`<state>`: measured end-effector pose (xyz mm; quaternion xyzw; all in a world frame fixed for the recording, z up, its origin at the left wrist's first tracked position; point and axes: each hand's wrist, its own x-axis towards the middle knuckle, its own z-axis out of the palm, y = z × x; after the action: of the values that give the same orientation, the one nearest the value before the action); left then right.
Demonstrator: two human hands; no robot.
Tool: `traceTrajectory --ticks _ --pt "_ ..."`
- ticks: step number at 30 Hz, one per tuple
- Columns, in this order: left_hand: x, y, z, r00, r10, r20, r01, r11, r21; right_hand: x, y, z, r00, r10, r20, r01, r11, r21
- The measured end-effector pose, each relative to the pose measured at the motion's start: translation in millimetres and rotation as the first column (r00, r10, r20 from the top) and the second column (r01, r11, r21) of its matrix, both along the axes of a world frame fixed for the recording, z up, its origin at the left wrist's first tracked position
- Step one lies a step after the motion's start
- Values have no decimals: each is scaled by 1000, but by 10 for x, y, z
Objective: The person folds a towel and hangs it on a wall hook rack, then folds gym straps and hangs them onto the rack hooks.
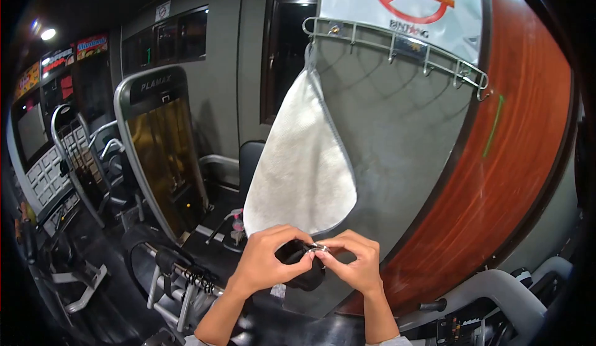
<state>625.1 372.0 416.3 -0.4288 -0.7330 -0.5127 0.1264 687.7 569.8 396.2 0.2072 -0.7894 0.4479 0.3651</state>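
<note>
Both hands meet at the lower middle of the head view, their fingertips nearly touching. My left hand [271,260] is closed in a pinch on a small silvery metal ring [318,248]. From the other side my right hand [352,261] pinches the same ring between thumb and forefinger. A black item [305,278] hangs below and behind the fingers; its shape is partly hidden by them. Just above the hands, a light towel [304,160] with a grey edge hangs by its loop from the left end of a metal hook rack [397,43].
A PLAMAX weight machine [155,153] stands left of the towel, with more gym equipment [81,166] farther left. A no-smoking sign [403,4] is behind the rack. A curved red-brown wood panel [496,153] is at right, above a grey machine frame [490,290].
</note>
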Motion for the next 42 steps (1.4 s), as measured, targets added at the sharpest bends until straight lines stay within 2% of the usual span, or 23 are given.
traceTrajectory --ticks 2,4,7,8,11,15,16,20,22,26,30,36,40,42 --pt "-34 60 247 985 55 -165 -58 998 -16 -28 53 229 999 -40 -37 41 999 24" --pt "-100 149 450 961 93 -260 -78 995 69 -83 95 474 987 -113 -116 119 992 47" --pt "-204 310 789 967 96 -237 -61 987 150 -229 145 860 958 -152 -242 168 985 47" --pt "-223 349 910 975 131 -178 -106 984 145 -272 173 989 949 -168 -266 192 979 69" --pt "-456 495 1184 931 123 -343 -24 960 279 -374 202 1415 901 -222 -372 283 952 117" --pt "-658 559 1580 895 178 -410 -46 949 311 -471 261 1854 945 -172 -280 210 971 114" --pt "-672 572 1681 870 217 -442 -70 943 325 -498 283 1942 940 -176 -291 217 970 113" --pt "-814 647 2015 878 194 -437 -30 935 354 -617 327 2265 897 -223 -382 299 942 151" --pt "-857 677 2140 871 251 -423 -98 932 350 -744 350 2371 850 -238 -471 337 931 137" --pt "-1032 782 2260 832 330 -446 -118 891 438 -936 367 2538 796 -287 -533 408 904 123" --pt "-1106 793 2322 851 328 -410 -145 897 418 -1013 362 2587 724 -360 -589 524 842 129" --pt "-1183 792 2305 857 332 -395 -170 904 393 -1000 303 2586 774 -388 -500 499 860 105" --pt "-1186 797 2304 850 343 -399 -170 897 408 -1046 335 2542 733 -383 -562 523 846 105" --pt "-1157 790 2317 863 346 -368 -213 910 357 -1046 346 2541 744 -387 -545 520 848 107"
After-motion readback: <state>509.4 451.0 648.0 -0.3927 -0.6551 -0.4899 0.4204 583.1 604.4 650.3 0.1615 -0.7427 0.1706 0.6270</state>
